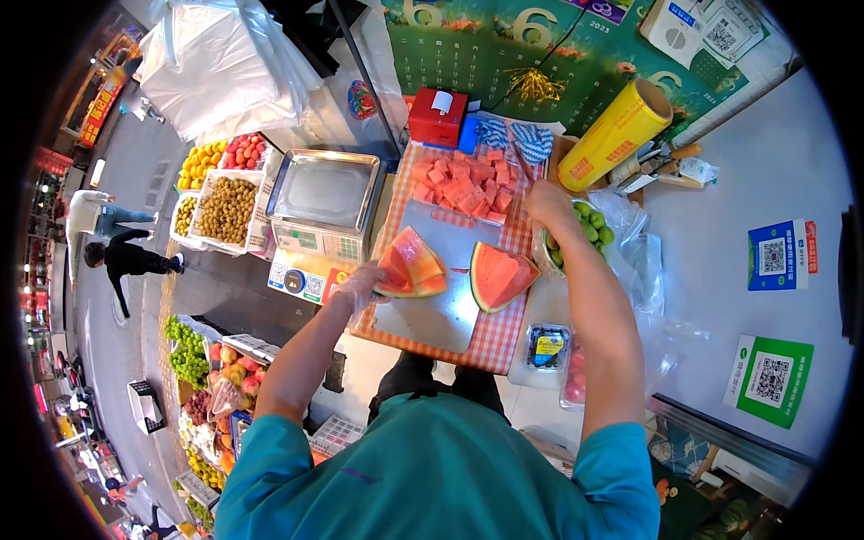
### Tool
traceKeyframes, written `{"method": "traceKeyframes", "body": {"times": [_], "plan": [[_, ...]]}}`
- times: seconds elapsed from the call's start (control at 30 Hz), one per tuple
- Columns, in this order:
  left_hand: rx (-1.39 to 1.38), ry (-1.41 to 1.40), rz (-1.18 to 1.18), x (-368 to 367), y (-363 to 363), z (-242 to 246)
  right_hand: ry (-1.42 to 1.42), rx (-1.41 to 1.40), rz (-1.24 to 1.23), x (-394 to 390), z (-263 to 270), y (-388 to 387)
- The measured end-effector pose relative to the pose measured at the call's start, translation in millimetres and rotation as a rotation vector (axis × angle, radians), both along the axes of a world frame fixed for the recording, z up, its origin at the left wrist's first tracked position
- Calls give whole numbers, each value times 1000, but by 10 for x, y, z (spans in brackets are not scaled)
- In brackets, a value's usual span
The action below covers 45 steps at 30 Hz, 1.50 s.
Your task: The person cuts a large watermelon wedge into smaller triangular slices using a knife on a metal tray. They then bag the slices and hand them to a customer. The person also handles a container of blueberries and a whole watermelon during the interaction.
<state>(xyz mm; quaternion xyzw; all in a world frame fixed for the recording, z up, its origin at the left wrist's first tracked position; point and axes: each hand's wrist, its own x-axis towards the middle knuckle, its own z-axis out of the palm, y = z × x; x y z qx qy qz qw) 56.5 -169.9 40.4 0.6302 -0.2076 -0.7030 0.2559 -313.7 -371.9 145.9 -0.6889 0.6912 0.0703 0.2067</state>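
Note:
My left hand, in a clear plastic glove, grips the outer end of cut watermelon pieces at the left of a metallic-looking cutting board. A watermelon wedge with red flesh and green rind lies apart at the board's right edge. Beyond the board, watermelon cubes fill a clear container. My bare right hand is closed beside them around what looks like a knife, its narrow length reaching toward a blue-striped cloth. The hand hides its grip end. A checked cloth lies beneath the board.
Left stand a scale and a basket of small brown fruit. Right are green fruit, a yellow wrap roll, plastic bags and a packed blueberry box. A red printer stands behind. Two people are in the street.

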Motion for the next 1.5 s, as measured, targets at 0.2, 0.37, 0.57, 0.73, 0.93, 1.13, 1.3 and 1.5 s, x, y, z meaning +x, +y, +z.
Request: {"method": "traceKeyframes", "body": {"times": [0.2,0.37,0.57,0.73,0.93,1.13,1.3,1.5], "plan": [[-204,26,-219,182,-58,-632,201,-117,320,27,58,159],[-166,-77,-458,262,-317,-516,180,-191,311,36,285,625],[-382,-235,-823,467,-891,-1043,-514,74,52,459,191,1828],[-548,-521,-502,370,-1013,-809,-613,266,-143,640,-578,2481],[-591,-1006,-189,40,-294,-174,-810,425,-425,750,-590,2756],[-141,-917,-88,-319,224,-26,-683,135,-125,676,-891,2819],[-414,-807,26,-387,214,-532,-676,148,-48,660,-1020,2767],[-408,-745,48,-526,171,-505,-753,353,-154,631,-876,2760]]}}
